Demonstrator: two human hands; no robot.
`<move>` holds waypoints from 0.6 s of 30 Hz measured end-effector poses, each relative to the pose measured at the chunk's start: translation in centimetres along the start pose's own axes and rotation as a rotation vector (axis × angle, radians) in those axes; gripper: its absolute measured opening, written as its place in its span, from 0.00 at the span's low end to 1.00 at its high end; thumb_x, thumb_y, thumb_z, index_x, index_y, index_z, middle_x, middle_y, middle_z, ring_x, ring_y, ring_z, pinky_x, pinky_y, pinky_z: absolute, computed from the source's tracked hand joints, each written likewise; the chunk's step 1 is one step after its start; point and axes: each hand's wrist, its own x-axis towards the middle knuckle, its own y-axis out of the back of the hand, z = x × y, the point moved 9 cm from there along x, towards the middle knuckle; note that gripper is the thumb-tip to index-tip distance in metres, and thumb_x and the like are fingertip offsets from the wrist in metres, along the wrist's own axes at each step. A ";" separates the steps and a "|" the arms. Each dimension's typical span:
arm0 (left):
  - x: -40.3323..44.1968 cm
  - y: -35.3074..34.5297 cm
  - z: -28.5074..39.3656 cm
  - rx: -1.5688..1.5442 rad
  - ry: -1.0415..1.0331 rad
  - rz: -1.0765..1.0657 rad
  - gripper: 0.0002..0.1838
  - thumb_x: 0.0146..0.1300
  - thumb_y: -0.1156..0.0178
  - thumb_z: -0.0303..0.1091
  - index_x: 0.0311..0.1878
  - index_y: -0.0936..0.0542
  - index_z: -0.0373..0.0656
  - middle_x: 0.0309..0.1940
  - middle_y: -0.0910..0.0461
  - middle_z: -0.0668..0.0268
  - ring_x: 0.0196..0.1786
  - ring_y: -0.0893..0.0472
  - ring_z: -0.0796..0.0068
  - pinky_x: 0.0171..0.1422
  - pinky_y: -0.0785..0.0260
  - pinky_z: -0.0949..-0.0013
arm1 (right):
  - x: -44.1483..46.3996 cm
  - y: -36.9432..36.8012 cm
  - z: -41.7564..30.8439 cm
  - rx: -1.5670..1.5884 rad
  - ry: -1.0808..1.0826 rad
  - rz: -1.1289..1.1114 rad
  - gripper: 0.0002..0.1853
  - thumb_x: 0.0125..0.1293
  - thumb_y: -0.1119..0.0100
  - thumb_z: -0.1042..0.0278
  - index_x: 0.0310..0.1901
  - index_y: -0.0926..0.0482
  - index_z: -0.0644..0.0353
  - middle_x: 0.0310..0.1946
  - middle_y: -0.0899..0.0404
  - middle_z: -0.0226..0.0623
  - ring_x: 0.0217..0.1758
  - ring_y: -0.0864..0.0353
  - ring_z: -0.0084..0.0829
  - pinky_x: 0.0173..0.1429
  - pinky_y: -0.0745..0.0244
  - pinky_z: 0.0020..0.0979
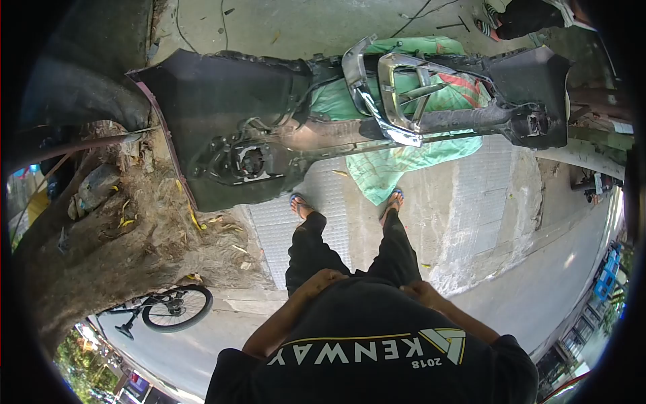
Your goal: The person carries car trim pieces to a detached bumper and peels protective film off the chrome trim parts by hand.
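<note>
My left hand [328,278] is at my waist by the hem of my black shirt [363,316], its fingers bent together. My right hand [420,291] is curled at the other side of the waist. The shirt partly hides both hands, and I cannot see what they hold, if anything. Beyond my sandalled feet lies a large dark car bumper [222,87], its inner side facing up. A chrome grille trim [397,124] rests across its middle. Green cloth [380,172] is spread under the bumper and shows through its opening.
A tree trunk with roots [81,256] and a stone [97,188] stand to the left. A bicycle wheel [176,308] shows at lower left. Another person's sandalled foot [486,29] is at upper right. Textured paving [316,222] runs under me.
</note>
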 end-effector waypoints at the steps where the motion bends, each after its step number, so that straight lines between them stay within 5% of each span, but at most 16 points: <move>1: -0.4 1.4 -0.2 0.110 -0.090 0.017 0.22 0.70 0.46 0.49 0.37 0.18 0.35 0.33 0.18 0.67 0.38 0.22 0.78 0.45 0.30 0.71 | -0.9 -1.5 -1.7 0.009 0.013 0.017 0.26 0.68 0.45 0.46 0.29 0.18 0.65 0.24 0.20 0.53 0.30 0.18 0.43 0.38 0.26 0.41; 5: -7.2 7.7 -4.5 0.050 0.137 0.067 0.20 0.70 0.45 0.48 0.36 0.19 0.38 0.28 0.21 0.68 0.33 0.23 0.77 0.40 0.31 0.70 | 3.5 -7.3 -6.9 -0.131 0.026 -0.097 0.26 0.67 0.43 0.46 0.27 0.20 0.65 0.21 0.23 0.50 0.27 0.21 0.45 0.36 0.27 0.39; 6: -9.5 8.8 -4.9 0.025 0.151 0.085 0.20 0.70 0.45 0.48 0.37 0.19 0.39 0.28 0.21 0.68 0.33 0.23 0.78 0.39 0.31 0.70 | 4.0 -8.0 -9.1 -0.090 0.106 -0.094 0.26 0.67 0.42 0.47 0.25 0.22 0.66 0.21 0.23 0.46 0.22 0.26 0.31 0.30 0.30 0.39; 9: -13.2 10.0 -7.5 -0.306 0.345 0.068 0.18 0.69 0.44 0.49 0.38 0.18 0.41 0.29 0.20 0.70 0.32 0.23 0.80 0.38 0.31 0.72 | 6.2 -10.4 -11.7 -0.147 0.316 -0.118 0.25 0.66 0.41 0.45 0.29 0.21 0.64 0.21 0.23 0.45 0.21 0.23 0.34 0.28 0.29 0.39; 12: -13.4 10.5 -9.7 -0.470 0.469 0.050 0.17 0.69 0.43 0.47 0.37 0.18 0.42 0.29 0.20 0.71 0.31 0.24 0.83 0.36 0.31 0.73 | 11.2 -7.9 -15.3 -0.256 0.137 -0.202 0.24 0.66 0.43 0.42 0.36 0.20 0.61 0.26 0.20 0.46 0.32 0.19 0.44 0.40 0.25 0.43; 14: -12.2 12.3 -11.2 -0.289 0.503 0.068 0.15 0.68 0.42 0.45 0.36 0.18 0.42 0.28 0.20 0.71 0.30 0.24 0.83 0.36 0.31 0.73 | 21.1 -4.3 -12.2 -0.136 0.111 -0.101 0.21 0.67 0.45 0.43 0.39 0.20 0.56 0.28 0.18 0.45 0.33 0.18 0.43 0.41 0.25 0.41; 16: -9.7 15.8 -11.9 0.016 0.333 0.135 0.16 0.69 0.43 0.45 0.34 0.18 0.42 0.27 0.21 0.71 0.29 0.25 0.82 0.34 0.32 0.73 | 29.2 4.2 -17.0 -0.358 0.236 0.259 0.19 0.65 0.40 0.50 0.37 0.21 0.61 0.26 0.20 0.45 0.30 0.20 0.42 0.37 0.26 0.41; 18: -6.9 19.9 -12.5 0.182 0.113 0.286 0.13 0.68 0.41 0.42 0.38 0.20 0.40 0.29 0.20 0.66 0.29 0.22 0.78 0.34 0.28 0.72 | 38.0 11.4 -18.8 -0.531 0.440 0.586 0.17 0.65 0.41 0.54 0.41 0.21 0.63 0.30 0.20 0.51 0.36 0.20 0.52 0.43 0.26 0.46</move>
